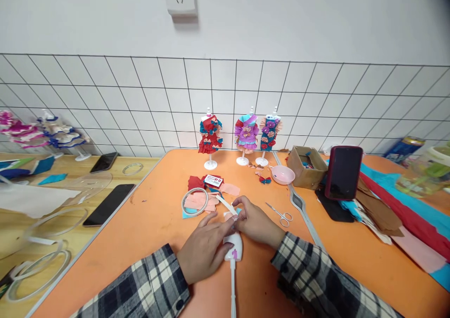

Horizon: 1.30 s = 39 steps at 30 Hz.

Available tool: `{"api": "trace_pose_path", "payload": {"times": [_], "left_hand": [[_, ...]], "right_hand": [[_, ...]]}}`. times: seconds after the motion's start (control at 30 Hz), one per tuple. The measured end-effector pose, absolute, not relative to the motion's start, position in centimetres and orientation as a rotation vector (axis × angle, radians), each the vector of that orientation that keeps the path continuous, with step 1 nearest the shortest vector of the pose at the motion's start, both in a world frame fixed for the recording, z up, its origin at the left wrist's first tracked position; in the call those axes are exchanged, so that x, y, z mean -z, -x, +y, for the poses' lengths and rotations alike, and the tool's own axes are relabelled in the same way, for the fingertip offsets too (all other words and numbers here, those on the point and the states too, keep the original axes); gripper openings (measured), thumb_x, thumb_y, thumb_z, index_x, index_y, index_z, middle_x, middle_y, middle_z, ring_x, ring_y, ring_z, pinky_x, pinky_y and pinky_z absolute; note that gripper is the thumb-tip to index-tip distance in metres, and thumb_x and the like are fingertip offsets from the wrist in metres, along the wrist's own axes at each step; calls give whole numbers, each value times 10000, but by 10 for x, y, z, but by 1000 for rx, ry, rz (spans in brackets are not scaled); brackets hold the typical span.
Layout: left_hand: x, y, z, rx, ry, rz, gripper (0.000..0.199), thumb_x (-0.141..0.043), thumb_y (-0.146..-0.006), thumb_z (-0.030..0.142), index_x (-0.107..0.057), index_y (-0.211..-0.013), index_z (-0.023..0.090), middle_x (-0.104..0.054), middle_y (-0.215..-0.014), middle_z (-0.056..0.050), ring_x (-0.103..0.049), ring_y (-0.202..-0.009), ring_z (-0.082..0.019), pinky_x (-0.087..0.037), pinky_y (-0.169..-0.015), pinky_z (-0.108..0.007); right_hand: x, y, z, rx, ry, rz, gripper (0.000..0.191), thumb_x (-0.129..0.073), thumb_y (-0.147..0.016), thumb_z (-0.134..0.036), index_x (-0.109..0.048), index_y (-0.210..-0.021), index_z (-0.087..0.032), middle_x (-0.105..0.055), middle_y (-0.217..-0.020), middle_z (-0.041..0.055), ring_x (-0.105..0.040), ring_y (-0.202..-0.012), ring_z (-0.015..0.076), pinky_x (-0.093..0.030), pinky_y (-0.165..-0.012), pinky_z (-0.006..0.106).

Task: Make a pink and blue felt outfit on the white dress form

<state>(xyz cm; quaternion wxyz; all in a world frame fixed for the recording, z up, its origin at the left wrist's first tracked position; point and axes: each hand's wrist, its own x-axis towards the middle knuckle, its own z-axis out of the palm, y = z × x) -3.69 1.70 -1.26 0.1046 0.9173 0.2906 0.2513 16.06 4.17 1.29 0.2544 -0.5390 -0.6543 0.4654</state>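
From where I stand, the person's left hand point(207, 248) is closed on a small white plastic dress form with a purple mark point(232, 241), thumb at its near left edge and fingers across it farther up. The form lies under and between the two hands, its thin white stem point(232, 285) pointing back toward the person. The right hand point(258, 222) bends its fingertips down to the form's far end, meeting the left fingers there; I can't tell whether they're clamped on anything, since the contact is covered. A narrow, stiff-looking white strip point(225, 204) slants away from that spot.

Just beyond the fingers, peach cloth scraps point(200, 200) lie under a pale, round roll of narrow tape point(183, 203), with a little red-and-white box point(213, 181) behind it. Small silver scissors point(283, 218) lie open to the right of the right hand.

Farther out, near the tiled wall, three dressed miniature forms stand upright: one red and teal point(210, 135), one purple ruffled point(246, 133), one dark teal with flowers point(269, 134). A shallow pink plastic dish point(283, 174) sits beside an open brown cardboard box point(305, 180).
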Motion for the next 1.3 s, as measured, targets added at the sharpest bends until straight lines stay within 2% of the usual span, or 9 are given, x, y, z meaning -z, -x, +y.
{"api": "trace_pose_path", "payload": {"times": [0.1, 0.27, 0.5, 0.73, 0.87, 0.97, 1.1, 1.2, 1.3], "left_hand": [[14, 39, 19, -732, -2665, 843, 769, -529, -881, 167, -76, -1493, 281, -669, -1183, -78, -608, -1083, -252, -421, -1005, -461], [10, 40, 21, -697, -2667, 801, 695, -516, -892, 181, -154, -1475, 292, -667, -1119, -78, -618, -996, -252, -462, -919, -432], [8, 40, 23, -720, -2664, 769, 726, -505, -901, 180, -89, -1487, 279, -673, -1101, -82, -608, -988, -253, -454, -916, -434], [16, 45, 21, -778, -2475, 860, 628, -448, -922, 177, -177, -1479, 273, -711, -1063, -55, -648, -978, -225, -471, -884, -375], [18, 40, 31, -889, -2061, 1040, 611, -494, -907, 207, -225, -1454, 234, -720, -875, -9, -676, -841, -188, -480, -834, -337], [21, 27, 39, -1103, -1798, 1186, 662, -574, -845, 222, -265, -1429, 190, -620, -766, 23, -617, -737, -169, -473, -775, -329], [27, 10, 42, -1208, -1699, 1312, 834, -673, -750, 195, -219, -1450, 217, -541, -824, 27, -537, -758, -154, -444, -771, -323], [29, 5, 39, -1198, -1692, 1311, 829, -644, -769, 177, -181, -1455, 216, -547, -889, 3, -534, -814, -162, -437, -814, -344], [30, 6, 37, -1188, -1717, 1293, 800, -607, -805, 192, -149, -1460, 223, -556, -961, -25, -552, -895, -181, -437, -867, -382]], "right_hand": [[-16, -162, 45, -1284, 1494, -1870, 405, -522, -699, -46, -418, -1055, -208, -571, -613, -87, -550, -597, 115, -351, -542, 194], [-20, -162, 50, -1223, 1565, -1983, 318, -562, -712, -78, -445, -981, -201, -592, -677, -59, -545, -634, 116, -340, -534, 189], [-32, -153, 55, -984, 1703, -2156, 250, -638, -728, -176, -494, -932, -172, -621, -837, 37, -542, -726, 156, -287, -555, 219], [-33, -143, 54, -848, 1794, -2265, 259, -634, -738, -206, -505, -958, -157, -648, -880, 101, -600, -768, 216, -274, -531, 247], [-32, -139, 54, -811, 1812, -2265, 265, -630, -740, -179, -514, -977, -162, -654, -935, 113, -616, -832, 231, -293, -556, 254], [-31, -140, 54, -825, 1818, -2242, 281, -639, -730, -170, -511, -980, -160, -654, -911, 113, -615, -809, 228, -282, -549, 256], [-26, -146, 53, -895, 1794, -2166, 255, -642, -742, -208, -502, -950, -164, -639, -840, 81, -591, -759, 209, -275, -550, 253], [-17, -153, 53, -983, 1754, -2048, 252, -669, -734, -256, -480, -886, -185, -605, -787, 29, -553, -705, 171, -280, -544, 240], [-2, -160, 53, -1149, 1732, -1861, 327, -718, -700, -293, -448, -860, -202, -547, -679, -47, -487, -555, 112, -284, -488, 214]]}}
